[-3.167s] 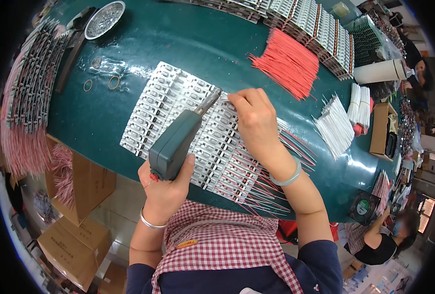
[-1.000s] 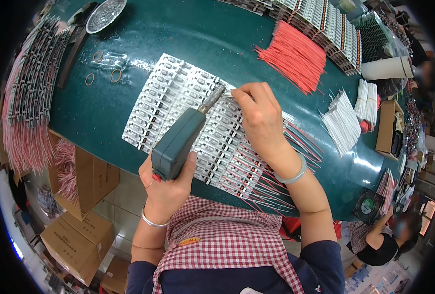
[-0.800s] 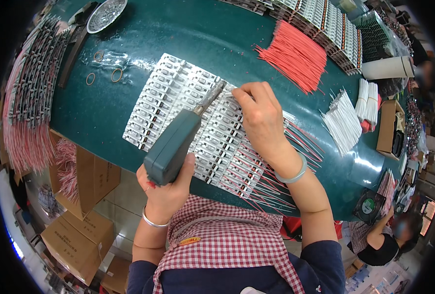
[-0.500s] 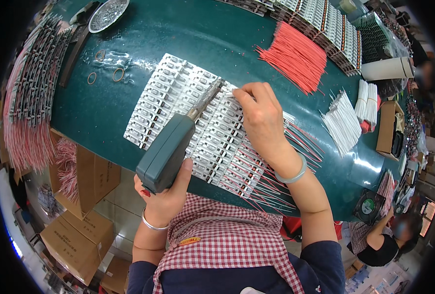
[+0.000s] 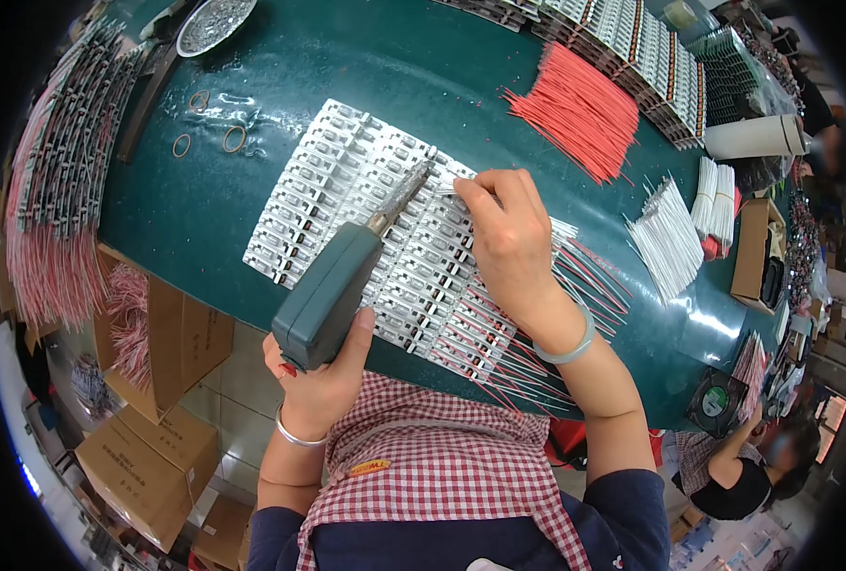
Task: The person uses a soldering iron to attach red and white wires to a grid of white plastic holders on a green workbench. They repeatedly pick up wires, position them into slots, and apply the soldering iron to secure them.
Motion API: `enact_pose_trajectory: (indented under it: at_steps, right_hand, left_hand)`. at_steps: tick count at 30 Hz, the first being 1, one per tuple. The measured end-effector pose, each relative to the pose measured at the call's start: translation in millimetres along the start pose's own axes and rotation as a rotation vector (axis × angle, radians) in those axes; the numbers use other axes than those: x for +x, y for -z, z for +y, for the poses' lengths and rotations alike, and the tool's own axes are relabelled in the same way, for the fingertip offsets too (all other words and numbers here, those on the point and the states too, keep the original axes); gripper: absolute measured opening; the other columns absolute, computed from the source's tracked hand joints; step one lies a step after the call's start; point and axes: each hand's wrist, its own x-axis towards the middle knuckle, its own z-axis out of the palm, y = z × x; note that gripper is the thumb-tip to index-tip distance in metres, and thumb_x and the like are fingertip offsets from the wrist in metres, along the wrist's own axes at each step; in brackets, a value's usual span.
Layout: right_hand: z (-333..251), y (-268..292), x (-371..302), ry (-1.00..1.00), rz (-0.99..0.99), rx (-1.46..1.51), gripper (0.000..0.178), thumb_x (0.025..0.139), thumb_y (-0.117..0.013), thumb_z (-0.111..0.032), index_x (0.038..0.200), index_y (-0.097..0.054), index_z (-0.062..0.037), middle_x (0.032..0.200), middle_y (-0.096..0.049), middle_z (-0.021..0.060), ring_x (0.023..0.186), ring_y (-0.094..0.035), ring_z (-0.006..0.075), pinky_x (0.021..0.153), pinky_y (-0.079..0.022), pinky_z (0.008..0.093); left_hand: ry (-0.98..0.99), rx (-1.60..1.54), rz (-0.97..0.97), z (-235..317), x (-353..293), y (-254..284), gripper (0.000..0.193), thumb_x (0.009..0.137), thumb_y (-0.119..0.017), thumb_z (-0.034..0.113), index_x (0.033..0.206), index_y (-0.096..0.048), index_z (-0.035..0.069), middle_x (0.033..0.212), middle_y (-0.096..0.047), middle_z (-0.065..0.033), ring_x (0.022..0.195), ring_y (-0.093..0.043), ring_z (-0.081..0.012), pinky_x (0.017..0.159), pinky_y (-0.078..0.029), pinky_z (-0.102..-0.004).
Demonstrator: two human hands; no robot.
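My left hand (image 5: 326,385) is wrapped round the dark green body of a soldering gun (image 5: 332,290). Its metal tip points up and right, over the upper rows of a white panel of small modules (image 5: 299,205). Close to that tip, my right hand (image 5: 510,233) has thumb and forefinger pinched together at the panel's upper right edge. A thin white wire end (image 5: 447,188) shows at these fingertips; most of it is hidden by the hand. Red and white wires (image 5: 527,366) stick out from the panel's lower right rows, below my right wrist.
Red wires (image 5: 580,114) and white wires (image 5: 666,243) lie in piles on the green table (image 5: 385,57). Stacked panels (image 5: 632,57) stand far right, wired strips (image 5: 66,181) at left. A metal dish (image 5: 213,27) and rubber bands (image 5: 235,140) lie far left. Another person (image 5: 751,466) sits at right.
The soldering gun has tilted slightly, its body shifting a little right and its tip a little lower. My right hand stays pinched at almost the same place.
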Motion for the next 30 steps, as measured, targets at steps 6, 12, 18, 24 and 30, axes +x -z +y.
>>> enact_pose_trajectory:
  at_steps: [6,12,18,24,30]
  right_hand:
    - [2.0,-2.7,-1.4,0.016,-0.016,0.006,0.03,0.069,-0.062,0.008,0.099,-0.066,0.0022,0.093,-0.059,0.0123,0.085,-0.057,0.0281,0.07,-0.05,0.0362]
    - [1.8,-3.9,-0.6,0.026,-0.022,-0.004,0.029,0.068,-0.062,0.008,0.097,-0.065,0.0017,0.093,-0.059,0.0117,0.085,-0.057,0.0276,0.07,-0.05,0.0357]
    - [-1.0,-1.8,0.8,0.031,-0.027,-0.017,0.03,0.068,-0.062,0.008,0.097,-0.065,0.0017,0.093,-0.059,0.0116,0.085,-0.057,0.0277,0.069,-0.05,0.0358]
    - [-2.2,-1.1,1.0,0.029,-0.03,-0.019,0.03,0.067,-0.062,0.008,0.096,-0.065,0.002,0.093,-0.058,0.0117,0.085,-0.057,0.0277,0.069,-0.051,0.0359]
    - [-4.5,-1.4,0.8,0.022,-0.035,-0.024,0.029,0.067,-0.063,0.008,0.095,-0.065,0.0026,0.092,-0.059,0.0118,0.085,-0.057,0.0277,0.069,-0.051,0.0359]
  left_hand:
    - [-0.067,0.084,-0.044,0.8,2.7,1.8,0.019,0.077,-0.08,0.001,0.093,-0.07,-0.003,0.081,-0.071,-0.0077,0.067,-0.064,-0.011,0.061,-0.05,-0.0248]
    - [-0.066,0.101,-0.077,-1.4,4.8,0.9,0.02,0.078,-0.078,0.0,0.095,-0.069,-0.004,0.083,-0.071,-0.0077,0.069,-0.065,-0.0124,0.063,-0.051,-0.0259]
    - [-0.001,0.059,-0.094,-1.6,3.7,0.5,0.022,0.078,-0.077,-0.001,0.098,-0.067,-0.005,0.087,-0.07,-0.0091,0.072,-0.065,-0.0133,0.065,-0.051,-0.0265]
    - [-0.006,0.078,-0.104,-3.4,3.7,-0.2,0.023,0.078,-0.076,0.0,0.098,-0.067,-0.005,0.086,-0.069,-0.0098,0.071,-0.066,-0.0159,0.064,-0.051,-0.0267]
    - [-0.023,0.119,-0.116,4.2,5.6,1.6,0.023,0.077,-0.077,0.001,0.097,-0.067,-0.005,0.085,-0.069,-0.0092,0.069,-0.065,-0.0151,0.062,-0.051,-0.0262]
